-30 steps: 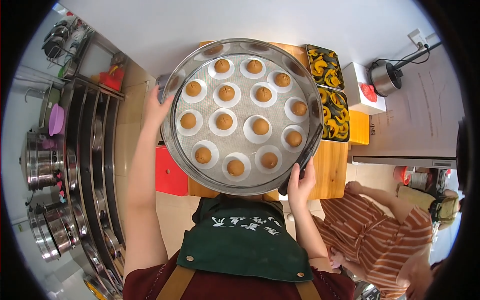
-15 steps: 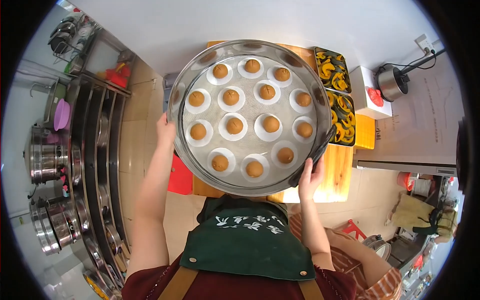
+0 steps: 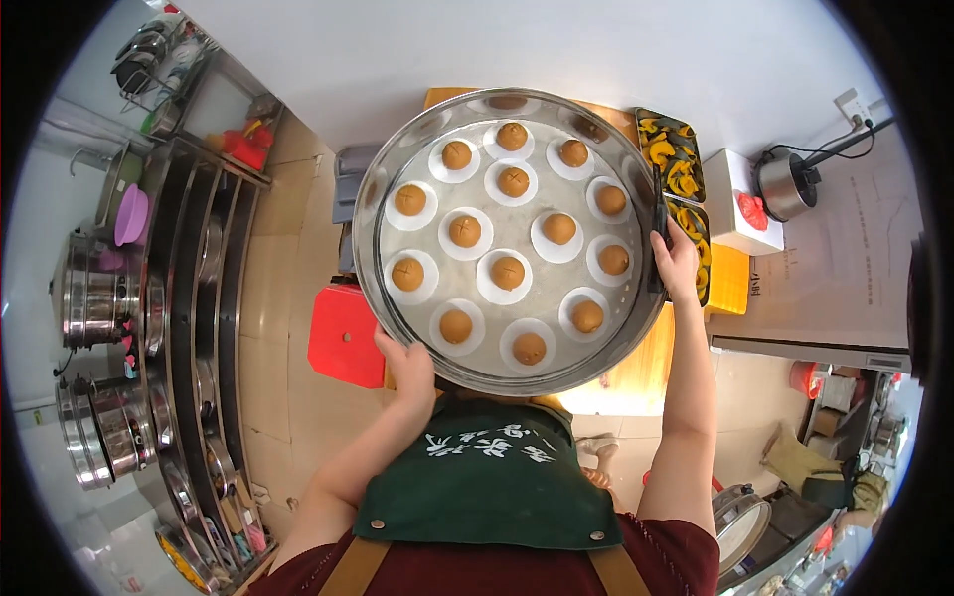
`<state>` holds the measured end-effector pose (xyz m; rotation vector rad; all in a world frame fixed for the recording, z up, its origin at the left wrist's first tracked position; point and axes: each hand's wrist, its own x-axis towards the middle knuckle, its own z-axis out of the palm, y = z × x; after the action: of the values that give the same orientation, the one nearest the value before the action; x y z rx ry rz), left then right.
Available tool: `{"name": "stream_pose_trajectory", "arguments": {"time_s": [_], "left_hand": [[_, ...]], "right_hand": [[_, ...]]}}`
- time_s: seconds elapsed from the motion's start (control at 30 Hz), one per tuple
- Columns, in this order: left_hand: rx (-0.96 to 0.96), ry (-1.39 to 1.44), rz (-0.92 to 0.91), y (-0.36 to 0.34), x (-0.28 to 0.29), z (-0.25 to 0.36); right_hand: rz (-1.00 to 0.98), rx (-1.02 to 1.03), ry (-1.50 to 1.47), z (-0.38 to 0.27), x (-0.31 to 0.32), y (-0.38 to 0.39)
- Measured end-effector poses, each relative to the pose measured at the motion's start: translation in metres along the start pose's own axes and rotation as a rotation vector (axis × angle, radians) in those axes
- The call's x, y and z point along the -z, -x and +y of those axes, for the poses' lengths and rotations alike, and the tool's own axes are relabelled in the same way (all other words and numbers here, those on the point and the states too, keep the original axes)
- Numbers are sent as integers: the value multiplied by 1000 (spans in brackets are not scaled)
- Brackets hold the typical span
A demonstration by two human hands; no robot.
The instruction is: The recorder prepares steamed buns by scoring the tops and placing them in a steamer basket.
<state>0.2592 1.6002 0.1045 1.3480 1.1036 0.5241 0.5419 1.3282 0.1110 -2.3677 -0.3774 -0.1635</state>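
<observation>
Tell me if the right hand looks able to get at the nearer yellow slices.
Probably not as things stand: the slices look close, but the right hand is busy holding the pan.

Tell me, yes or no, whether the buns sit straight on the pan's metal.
No, each bun rests on a white paper round.

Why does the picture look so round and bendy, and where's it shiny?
Head view: the fisheye lens bends straight edges, like the dark shelves, and leaves black corners; head view: the wall of the steel tray shines, with brownish reflections; head view: the near end of the wooden table looks washed-out bright.
</observation>
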Motion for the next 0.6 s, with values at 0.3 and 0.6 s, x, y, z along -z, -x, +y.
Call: {"name": "stream_pose_trajectory", "arguments": {"time_s": [0.3, 0.6], "left_hand": [[21, -48, -168, 10, 31, 7], [-712, -276, -331, -58, -16, 69]], "right_hand": [[-85, 100, 187, -7, 12, -3], [13, -104, -239, -73, -18, 47]]}}
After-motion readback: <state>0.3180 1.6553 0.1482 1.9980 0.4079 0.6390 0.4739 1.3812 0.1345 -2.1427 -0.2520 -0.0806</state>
